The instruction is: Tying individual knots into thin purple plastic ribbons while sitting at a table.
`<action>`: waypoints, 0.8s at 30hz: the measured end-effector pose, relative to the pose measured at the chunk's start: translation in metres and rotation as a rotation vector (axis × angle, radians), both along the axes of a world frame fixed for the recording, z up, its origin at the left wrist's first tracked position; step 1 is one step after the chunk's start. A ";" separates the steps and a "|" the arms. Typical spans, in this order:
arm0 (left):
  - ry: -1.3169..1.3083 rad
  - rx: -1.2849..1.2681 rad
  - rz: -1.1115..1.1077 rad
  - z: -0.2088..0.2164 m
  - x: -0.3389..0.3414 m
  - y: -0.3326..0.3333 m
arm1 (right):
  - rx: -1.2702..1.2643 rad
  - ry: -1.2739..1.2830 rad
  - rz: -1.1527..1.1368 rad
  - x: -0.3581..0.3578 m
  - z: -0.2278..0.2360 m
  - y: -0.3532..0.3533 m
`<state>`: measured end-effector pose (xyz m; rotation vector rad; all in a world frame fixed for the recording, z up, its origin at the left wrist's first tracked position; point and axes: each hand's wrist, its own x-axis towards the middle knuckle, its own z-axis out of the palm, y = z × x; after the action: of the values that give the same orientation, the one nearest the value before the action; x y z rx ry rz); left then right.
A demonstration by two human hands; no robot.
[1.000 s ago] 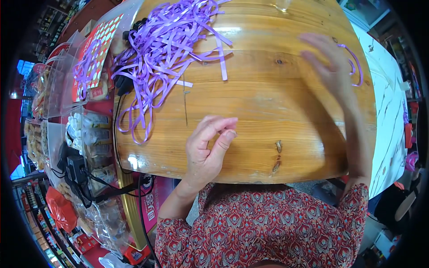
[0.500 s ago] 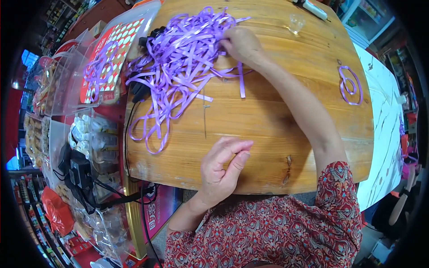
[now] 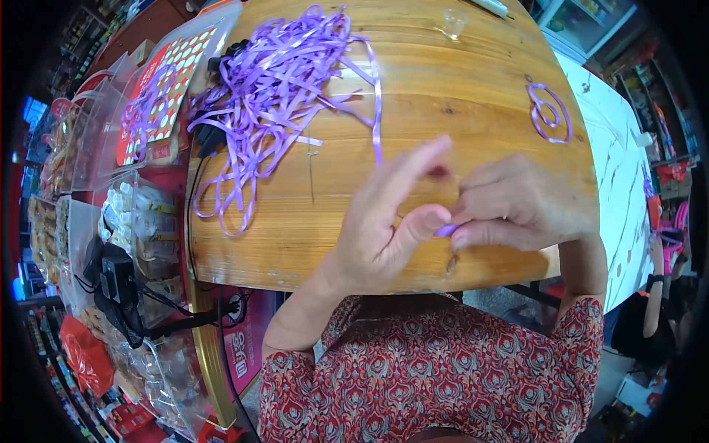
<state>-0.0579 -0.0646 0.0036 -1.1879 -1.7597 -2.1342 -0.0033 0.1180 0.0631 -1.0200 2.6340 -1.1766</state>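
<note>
A heaped tangle of shiny purple ribbon (image 3: 288, 70) lies on the wooden table at the far left. One strand leaves it and runs toward me, passing out of sight behind my left hand (image 3: 388, 218). That hand is open, its fingers stretched and slightly blurred, its thumb tip close to a short purple ribbon piece (image 3: 446, 230). My right hand (image 3: 517, 203) pinches this piece between thumb and curled fingers, just above the table's near part. Whether it belongs to the strand from the heap cannot be seen.
On the wooden table (image 3: 473, 96) lie a coiled purple ribbon loop (image 3: 550, 114), a thin metal rod (image 3: 312, 177) and a small clear cup (image 3: 454, 23). Clear plastic bins (image 3: 159, 247) line the left. A white marble-patterned table (image 3: 609, 170) adjoins at right.
My right hand has come back from the heap toward me with ribbon pinched in it, drawing a strand out. My left hand has risen and spread its fingers. The view has shifted slightly.
</note>
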 end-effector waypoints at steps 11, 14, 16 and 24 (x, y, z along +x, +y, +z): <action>-0.183 -0.235 0.048 -0.021 -0.002 -0.034 | -0.239 0.049 -0.713 0.071 -0.033 0.083; 0.340 -0.735 0.318 -0.014 -0.003 -0.041 | -0.218 0.051 -0.818 0.074 -0.039 0.073; 0.497 -0.724 0.451 -0.017 -0.003 -0.026 | -0.157 0.149 -0.752 0.068 -0.045 0.059; -0.489 -0.002 -0.318 -0.017 0.043 0.029 | -0.024 0.509 -0.627 0.056 -0.044 0.013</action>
<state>-0.0150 -0.0351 -0.0135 -1.0688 -1.8420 -2.8052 0.0524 0.1310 0.0187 -0.5465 3.5201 -1.1494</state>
